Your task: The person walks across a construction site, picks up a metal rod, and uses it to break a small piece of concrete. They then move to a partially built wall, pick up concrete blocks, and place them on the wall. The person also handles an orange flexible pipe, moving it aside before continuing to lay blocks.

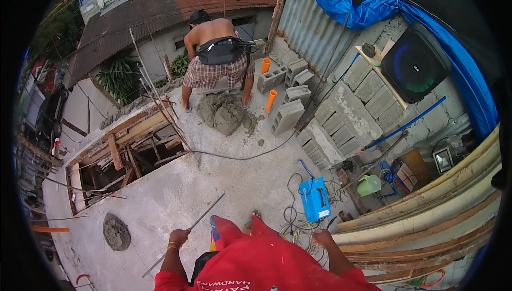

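Observation:
My left hand (180, 236) is closed around a thin metal rod (205, 213), which slants from the lower left up to the right beside my leg. My right hand (321, 237) hangs low on the right with its fingers loosely apart, and I see nothing in it. Just beyond it stands a blue box-shaped machine (314, 199) with a black handle. Loose cables (290, 219) lie tangled on the concrete floor between that machine and my feet.
Ahead, a person (217, 40) bends over near a mound of wet mortar (226, 115). Hollow blocks (288, 116) and orange pipes (271, 101) stand right of them. A framed floor opening (125, 155) lies left. Another mortar heap (116, 232) sits nearer. Long boards (421, 216) line the right.

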Demonstrator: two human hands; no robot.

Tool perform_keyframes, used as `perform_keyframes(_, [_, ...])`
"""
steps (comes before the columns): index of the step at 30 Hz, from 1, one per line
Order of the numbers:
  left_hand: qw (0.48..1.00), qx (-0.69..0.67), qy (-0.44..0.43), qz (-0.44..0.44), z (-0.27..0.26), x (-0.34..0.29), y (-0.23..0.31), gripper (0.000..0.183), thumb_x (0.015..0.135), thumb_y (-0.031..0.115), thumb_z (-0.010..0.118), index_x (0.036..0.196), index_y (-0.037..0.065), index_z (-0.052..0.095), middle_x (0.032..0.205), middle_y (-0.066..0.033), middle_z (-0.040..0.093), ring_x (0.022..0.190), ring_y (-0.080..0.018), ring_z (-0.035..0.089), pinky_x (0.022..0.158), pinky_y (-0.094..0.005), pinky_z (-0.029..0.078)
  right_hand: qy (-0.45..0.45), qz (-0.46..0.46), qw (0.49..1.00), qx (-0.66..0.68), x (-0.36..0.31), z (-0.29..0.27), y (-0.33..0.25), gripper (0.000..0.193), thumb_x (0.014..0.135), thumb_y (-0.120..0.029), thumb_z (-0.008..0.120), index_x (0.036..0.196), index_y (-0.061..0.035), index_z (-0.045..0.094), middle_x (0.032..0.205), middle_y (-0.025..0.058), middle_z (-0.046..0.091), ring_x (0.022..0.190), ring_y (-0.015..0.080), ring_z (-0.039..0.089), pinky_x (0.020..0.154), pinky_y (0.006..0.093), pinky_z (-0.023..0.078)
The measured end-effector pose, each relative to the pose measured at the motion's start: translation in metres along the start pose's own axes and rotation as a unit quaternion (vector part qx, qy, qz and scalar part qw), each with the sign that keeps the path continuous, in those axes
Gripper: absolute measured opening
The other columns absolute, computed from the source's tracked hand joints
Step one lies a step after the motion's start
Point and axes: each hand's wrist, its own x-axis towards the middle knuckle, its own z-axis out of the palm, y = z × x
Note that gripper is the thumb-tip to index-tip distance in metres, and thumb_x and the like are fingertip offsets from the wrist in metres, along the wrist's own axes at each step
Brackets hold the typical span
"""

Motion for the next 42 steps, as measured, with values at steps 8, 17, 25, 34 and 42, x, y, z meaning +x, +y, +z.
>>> perform_keyframes(8, [0.987, -0.151, -0.017, -0.043, -0.006, 0.099, 0.158, 0.055, 0.094, 0.051, 0.064, 0.067, 0.003, 0.065, 0.059, -0.0102, 0.056, 0.045, -0.0225, 0.052, 0.043, -0.0397, 0.045, 0.083, -0.252, 0.945, -0.19, 0.138, -0.089, -0.371, 0.041, 0.094, -0.036, 0.069, 0.11, 0.0012, 0.073, 0.104, 0.0246, 0.074, 0.102, 0.0371, 0.072, 0.089, 0.0442, 0.055])
perform_keyframes(17, [0.962, -0.254, -0.038, -0.095, 0.013, 0.191, 0.285, 0.054, 0.099, 0.047, 0.06, 0.068, 0.002, 0.061, 0.055, -0.0072, 0.051, 0.039, -0.0193, 0.046, 0.037, -0.036, 0.04, 0.003, -0.286, 0.881, -0.376, 0.212, -0.107, -0.574, 0.044, 0.094, -0.038, 0.067, 0.116, -0.0011, 0.072, 0.112, 0.0268, 0.072, 0.108, 0.0435, 0.068, 0.093, 0.0475, 0.054])
perform_keyframes(25, [0.952, -0.288, 0.013, -0.104, 0.067, 0.16, 0.363, 0.052, 0.102, 0.041, 0.058, 0.066, 0.004, 0.059, 0.05, -0.0035, 0.047, 0.037, -0.0148, 0.043, 0.035, -0.0326, 0.037, 0.048, -0.291, 0.797, -0.527, 0.386, -0.202, -0.759, 0.041, 0.096, -0.038, 0.063, 0.119, -0.0055, 0.068, 0.115, 0.0248, 0.071, 0.11, 0.0437, 0.067, 0.095, 0.0516, 0.053])
perform_keyframes(34, [0.942, -0.238, 0.023, -0.237, 0.213, 0.013, 0.453, 0.044, 0.104, 0.037, 0.052, 0.076, 0.004, 0.06, 0.06, -0.0066, 0.052, 0.052, -0.0186, 0.049, 0.048, -0.0382, 0.041, 0.077, -0.11, 0.66, -0.739, 0.688, -0.354, -0.894, 0.043, 0.099, -0.038, 0.062, 0.131, -0.0109, 0.07, 0.136, 0.012, 0.069, 0.127, 0.035, 0.065, 0.104, 0.0483, 0.052])
perform_keyframes(42, [0.978, -0.097, -0.033, -0.183, 0.282, -0.056, 0.505, 0.038, 0.105, 0.034, 0.044, 0.099, 0.004, 0.066, 0.083, -0.0189, 0.066, 0.073, -0.0355, 0.062, 0.067, -0.0519, 0.05, -0.011, 0.08, 0.584, -0.808, 0.795, -0.436, -0.882, 0.059, 0.097, -0.045, 0.06, 0.146, -0.0139, 0.061, 0.155, 0.0102, 0.054, 0.141, 0.0343, 0.054, 0.115, 0.0577, 0.04])
